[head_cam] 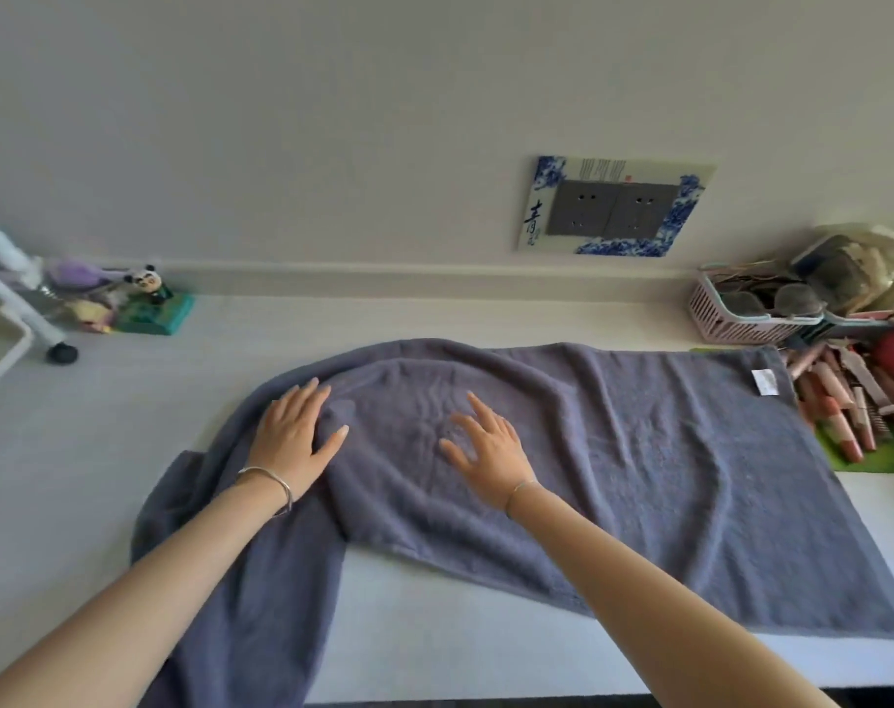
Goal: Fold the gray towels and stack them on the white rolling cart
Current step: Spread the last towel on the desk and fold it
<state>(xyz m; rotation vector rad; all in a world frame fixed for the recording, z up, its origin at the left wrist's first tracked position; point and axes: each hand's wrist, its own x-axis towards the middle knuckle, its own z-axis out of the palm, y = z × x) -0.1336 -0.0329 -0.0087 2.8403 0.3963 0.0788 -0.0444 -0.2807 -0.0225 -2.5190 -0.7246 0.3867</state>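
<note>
The gray towel (639,452) is lying spread across the white table (434,631), long side running left to right. It is looking thick and soft, dark blue-gray, with many shallow wrinkles. To the right of the fingers it is lying mostly flat, with a bordered edge and a small white label (765,383) near the far right corner. Around the fingers it is bunching into a rounded hump. To the left of them and nearer the person, under the left forearm, one part is running down to the near edge of the table and is hanging over it.

Both hands are resting palm-down on the towel. The left hand (294,436) is lying on the left slope of the hump, its fingers (307,393) straight and close together, holding nothing. The right hand (488,449) is just beside it, fingers (480,406) straight and spread wide, also holding nothing. Each wrist is wearing a thin bracelet.

Far left of the fingers, a leg and black wheel (60,353) of the white rolling cart (21,309) are showing, with a panda figure (151,283) near them. Far right, a pink basket (730,319) and a heap of lipsticks (843,401) are sitting beside the towel. Beyond the fingers, a wall socket (613,209) is showing.
</note>
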